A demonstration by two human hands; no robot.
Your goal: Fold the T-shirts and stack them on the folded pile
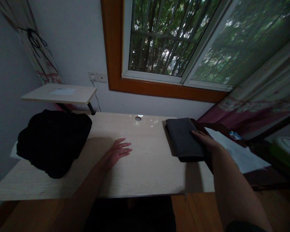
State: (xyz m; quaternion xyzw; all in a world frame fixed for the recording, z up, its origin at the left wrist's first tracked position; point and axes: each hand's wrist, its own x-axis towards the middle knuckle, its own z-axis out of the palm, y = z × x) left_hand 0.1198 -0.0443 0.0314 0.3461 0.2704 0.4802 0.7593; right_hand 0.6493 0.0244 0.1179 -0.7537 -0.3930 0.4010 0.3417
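My left hand (117, 153) is over the middle of the pale wooden desk (145, 174), fingers apart and holding nothing. Whether it touches the desktop I cannot tell. At the desk's right side, my right hand (209, 141) grips the right edge of a flat dark grey case (185, 137), with some fingers on top and the rest hidden. A black layer shows along the case's lower edge. Left of my left hand, a bunched black cloth item (54, 140) lies on the desk.
A small raised shelf (84, 95) with a paper label stands at the back left. White paper (236, 151) lies on a dark surface to the right, near a green object (285, 149). Behind the desk are a wall socket (96, 77) and a window with an orange-brown frame (159, 91).
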